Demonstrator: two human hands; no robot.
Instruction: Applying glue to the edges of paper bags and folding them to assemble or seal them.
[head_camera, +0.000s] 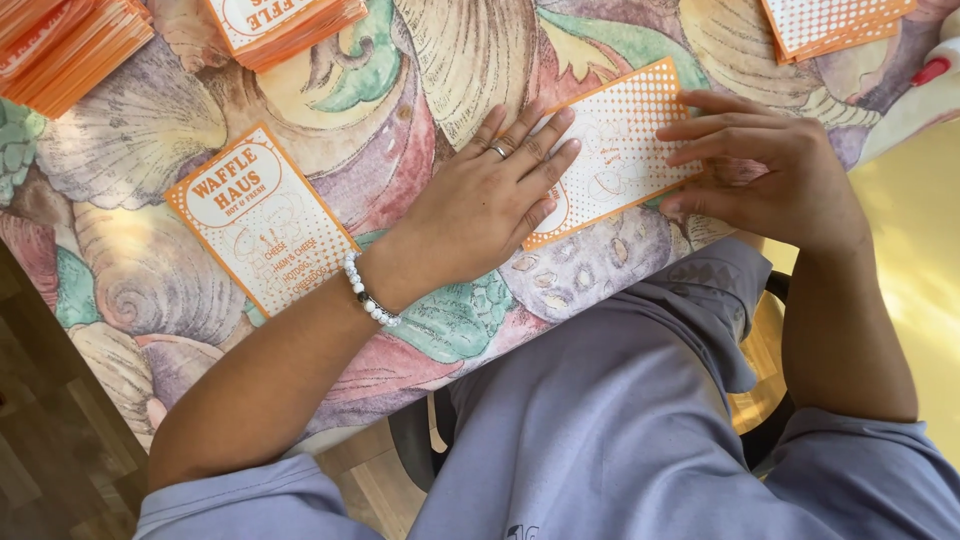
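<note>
Flat on the bench (420, 60), near its front edge: an orange-and-white card (620, 150), dotted face up, tilted with its right end higher. Left hand (490, 200) pressed palm-down on the card's left end, fingers spread and straight, grip apart, nothing clamped; ring on one finger, white bead bracelet (368, 290) at the wrist. Right hand (770, 170) at the card's right end, fingers (715, 130) stretched leftward over the corner, touching the card; grip loosely apart, thumb hidden, so whether the edge is pinched cannot be told. Just left of the left forearm: a second card (260, 215), printed face up, lying alone and tilted. Along the far edge, well apart from the hands: three stacks of the same orange cards, left stack (70, 45), middle stack (285, 25), right stack (835, 25). Underneath everything: a cloth printed with large shells and leaves. Below the bench edge: grey-blue shirt (620, 420) and chair.
</note>
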